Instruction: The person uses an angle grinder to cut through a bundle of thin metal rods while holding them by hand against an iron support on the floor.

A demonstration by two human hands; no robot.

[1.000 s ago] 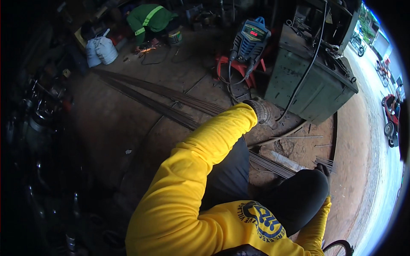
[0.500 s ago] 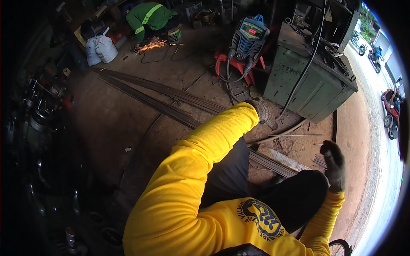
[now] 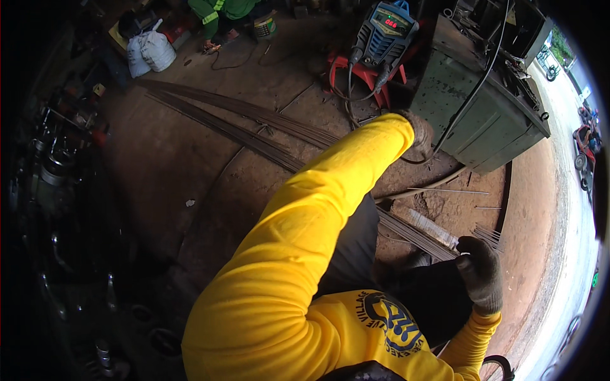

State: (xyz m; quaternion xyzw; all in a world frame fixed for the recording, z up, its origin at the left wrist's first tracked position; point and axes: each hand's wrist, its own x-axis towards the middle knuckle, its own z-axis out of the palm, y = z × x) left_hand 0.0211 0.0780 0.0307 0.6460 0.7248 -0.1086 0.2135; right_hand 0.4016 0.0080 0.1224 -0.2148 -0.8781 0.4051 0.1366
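My left hand (image 3: 420,137), in a brown knit glove, is stretched out past my knee beside the green metal cabinet (image 3: 464,111). Its fingers curl downward, mostly hidden behind the back of the hand. A black cable (image 3: 468,95) hangs down and loops close beneath it; whether the hand grips this cable is unclear. My right hand (image 3: 481,274), also gloved, is raised beside my dark-clothed knee. Its fingers bend loosely with the thumb apart, and nothing shows in them. Near it lie thin metal rods (image 3: 488,236) and a pale flat bar (image 3: 433,228).
Long bundled rods (image 3: 254,136) cross the floor. A blue welding machine (image 3: 386,33) rests on a red stand (image 3: 365,82). A co-worker in green (image 3: 222,13) crouches at the back near white sacks (image 3: 152,52). Dark machine parts (image 3: 60,165) line the left; a road (image 3: 559,254) runs right.
The view has shifted, moving the scene up and right. My left hand has reached farther out. My right hand has dropped closer to my knee. The co-worker's bright sparks have gone.
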